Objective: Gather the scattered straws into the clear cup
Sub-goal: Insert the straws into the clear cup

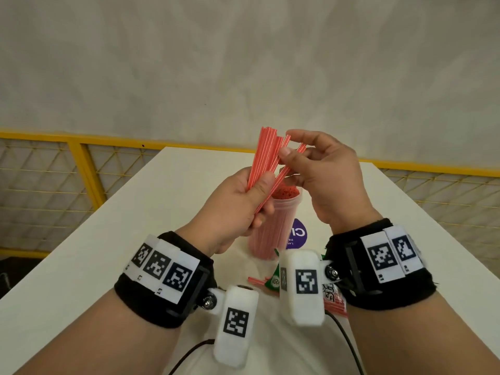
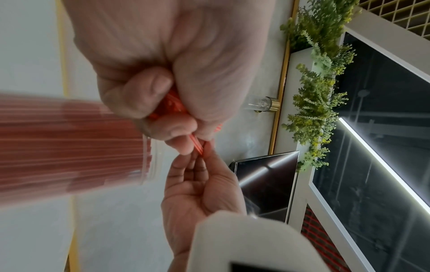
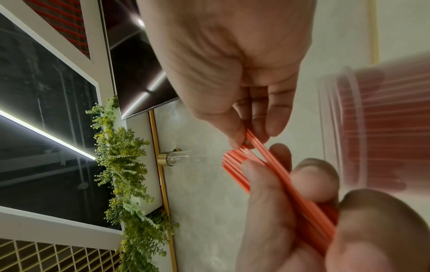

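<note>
From the head view, the left hand [image 1: 238,204] is gripping a fanned bunch of red straws [image 1: 263,155] above the clear cup [image 1: 270,226], which is standing on the white bench [image 1: 135,226] already packed with straws; the right hand [image 1: 319,171] is pinching the tips of one or two straws, probably squaring the bunch so it drops in cleanly. A few more straws are lying near the wrists beside a green packet [image 1: 273,278].

The left wrist view is showing the left hand's fingers curled round the bunch's lower ends.

The right wrist view is showing the right thumb and fingers nipping straw tips, the blurred cup just beside.
</note>
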{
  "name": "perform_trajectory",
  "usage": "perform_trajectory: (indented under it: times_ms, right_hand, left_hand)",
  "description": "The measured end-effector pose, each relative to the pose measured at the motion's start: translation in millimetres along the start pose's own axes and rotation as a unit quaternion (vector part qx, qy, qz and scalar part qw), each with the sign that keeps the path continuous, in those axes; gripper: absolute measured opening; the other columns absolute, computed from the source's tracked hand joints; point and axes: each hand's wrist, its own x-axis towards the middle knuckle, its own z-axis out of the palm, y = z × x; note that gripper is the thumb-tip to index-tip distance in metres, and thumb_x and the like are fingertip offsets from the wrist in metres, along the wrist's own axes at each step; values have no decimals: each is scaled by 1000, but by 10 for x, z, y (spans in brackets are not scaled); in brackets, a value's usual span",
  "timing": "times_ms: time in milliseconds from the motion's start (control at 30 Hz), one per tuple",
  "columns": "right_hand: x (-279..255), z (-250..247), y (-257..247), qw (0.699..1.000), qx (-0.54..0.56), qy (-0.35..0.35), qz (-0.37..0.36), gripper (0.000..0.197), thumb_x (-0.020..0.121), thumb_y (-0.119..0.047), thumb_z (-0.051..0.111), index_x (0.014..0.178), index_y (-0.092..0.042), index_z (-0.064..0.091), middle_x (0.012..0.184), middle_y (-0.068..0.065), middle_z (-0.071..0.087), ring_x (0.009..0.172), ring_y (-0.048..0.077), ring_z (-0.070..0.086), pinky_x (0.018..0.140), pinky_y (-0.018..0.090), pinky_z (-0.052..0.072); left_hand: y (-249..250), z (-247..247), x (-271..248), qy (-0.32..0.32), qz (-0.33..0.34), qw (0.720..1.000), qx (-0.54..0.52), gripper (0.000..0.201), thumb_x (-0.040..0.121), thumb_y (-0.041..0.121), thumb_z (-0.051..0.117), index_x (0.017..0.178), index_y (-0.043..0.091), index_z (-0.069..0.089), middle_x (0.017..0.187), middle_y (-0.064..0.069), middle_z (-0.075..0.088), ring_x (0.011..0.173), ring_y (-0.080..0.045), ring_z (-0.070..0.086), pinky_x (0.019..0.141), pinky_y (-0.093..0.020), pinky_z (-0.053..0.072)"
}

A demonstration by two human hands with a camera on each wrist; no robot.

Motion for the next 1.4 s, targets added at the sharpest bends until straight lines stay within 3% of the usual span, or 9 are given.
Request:
perform_trajectory:
  times_ms: [167, 367, 467, 567, 700, 900, 1133, 1267, 1400]
  right_hand:
    - [-6, -5, 50, 1000, 2, -6, 11, 27, 84, -9, 72, 108, -21, 68, 88, 31, 66, 67, 19, 67, 54, 26, 54]
    - [-8, -36, 101, 999, 49, 15, 16, 23, 85, -1, 69, 102, -15, 68, 60, 4, 65, 66, 17, 69, 56, 29, 55]
    - [17, -74, 96, 996, 69, 60, -5, 22, 86, -2, 68, 101, -17, 67, 62, 3, 63, 67, 15, 68, 56, 28, 54]
    - [59, -142, 83, 982, 103, 150, -49, 23, 87, -2, 67, 100, -21, 65, 62, -2, 61, 67, 13, 67, 59, 30, 55]
    - [75, -189, 130, 969, 80, 211, -98, 26, 88, -4, 65, 99, -27, 64, 66, -4, 60, 73, 11, 66, 62, 32, 56]
    - [61, -121, 233, 971, 21, 204, -122, 28, 88, -6, 67, 98, -32, 65, 67, -4, 57, 71, 10, 65, 62, 30, 58]
    - [59, -142, 223, 969, 14, 196, -147, 29, 88, -5, 66, 101, -31, 65, 69, -6, 59, 71, 12, 66, 61, 29, 57]
    - [50, -130, 226, 974, -17, 174, -143, 27, 88, -5, 66, 104, -26, 66, 68, -4, 57, 70, 14, 65, 61, 31, 58]
    - [40, -114, 214, 971, -52, 161, -170, 29, 87, -7, 67, 104, -31, 66, 64, -13, 53, 67, 13, 62, 63, 34, 60]
  left_hand:
    - [-31, 23, 2, 22, 6, 1000, 13, 16, 98, 39, 50, 103, 27, 59, 61, 3, 60, 40, -8, 41, 38, -16, 29]
    - [-31, 2, 10, 43, 13, 998, 48, 19, 99, 42, 47, 102, 27, 57, 67, 0, 68, 42, -13, 52, 36, -19, 31]
    - [-48, -18, 38, 110, 34, 987, 114, 18, 101, 41, 43, 96, 27, 54, 73, 2, 72, 43, -15, 59, 35, -21, 33]
    - [-88, -37, 71, 170, 71, 962, 203, 20, 100, 42, 41, 92, 27, 50, 77, 4, 67, 40, -8, 57, 37, -13, 35]
    - [-144, -18, 74, 144, 107, 948, 264, 22, 99, 44, 39, 99, 25, 50, 81, 6, 61, 42, -6, 59, 44, -13, 41]
    - [-208, -43, 85, 59, 112, 938, 323, 32, 99, 45, 38, 116, 22, 52, 88, 2, 68, 59, -14, 63, 63, -42, 55]
    - [-204, -69, 97, 74, 119, 949, 283, 24, 99, 42, 40, 106, 23, 51, 84, 7, 67, 55, -7, 62, 57, -27, 53]
    - [-199, -72, 93, 76, 114, 956, 260, 18, 101, 37, 40, 102, 23, 52, 64, 26, 63, 45, -3, 57, 42, -11, 38]
    - [-186, -79, 98, 78, 105, 962, 241, 24, 101, 36, 40, 104, 16, 53, 60, 27, 60, 44, -6, 55, 43, -11, 37]
